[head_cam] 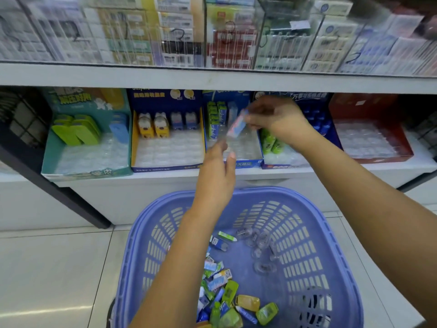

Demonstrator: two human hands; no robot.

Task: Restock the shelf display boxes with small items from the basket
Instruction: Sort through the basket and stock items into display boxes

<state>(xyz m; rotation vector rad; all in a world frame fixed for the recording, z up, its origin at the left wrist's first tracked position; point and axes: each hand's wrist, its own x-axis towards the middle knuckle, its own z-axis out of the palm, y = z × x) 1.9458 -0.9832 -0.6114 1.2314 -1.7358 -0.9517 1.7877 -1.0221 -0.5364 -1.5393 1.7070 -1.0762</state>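
My right hand [276,119] pinches a small pink and blue packet [237,124] above the middle blue display box [246,162] on the lower shelf. My left hand [217,171] reaches toward the front of that same box with its fingers relaxed and nothing in it. Green and blue packets [216,119] stand at the back of the box. Below my arms, the purple basket [314,263] holds several small items [227,294]: green, yellow and blue packets plus clear plastic pieces [260,247].
Left of the blue box stand a yellow-sided box [136,143] with small figures and a teal box [49,159] with green items. To the right are a box with green bottles [272,140] and a red box [406,150]. A glass-fronted shelf [212,76] overhangs above.
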